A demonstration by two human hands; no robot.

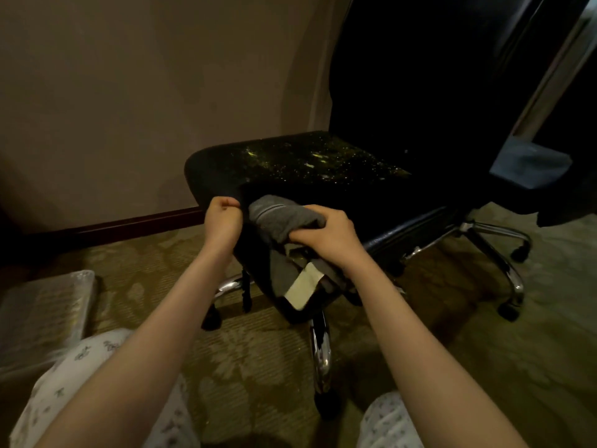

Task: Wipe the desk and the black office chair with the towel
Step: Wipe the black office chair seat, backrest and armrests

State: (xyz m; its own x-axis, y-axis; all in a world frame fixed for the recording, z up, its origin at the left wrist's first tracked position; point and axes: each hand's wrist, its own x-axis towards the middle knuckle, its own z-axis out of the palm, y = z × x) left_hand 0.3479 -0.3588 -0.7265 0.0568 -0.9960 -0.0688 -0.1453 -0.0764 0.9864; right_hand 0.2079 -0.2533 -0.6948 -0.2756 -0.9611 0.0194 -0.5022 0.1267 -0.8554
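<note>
The right hand (326,234) grips a bunched fold of the grey towel (284,215), fingers curled over it. The left hand (223,218), at 9 o'clock from the right, is clenched at the front edge of the black office chair (290,163) seat; whether it holds towel or seat edge cannot be determined. The towel drapes over that edge, its cream label (303,286) hanging at 6 o'clock. Expect a light, soft, limp cloth: hold it bunched. The seat, flecked with yellowish specks, extends toward 12 o'clock; on castors (508,310), the chair probably rolls under pressure.
</note>
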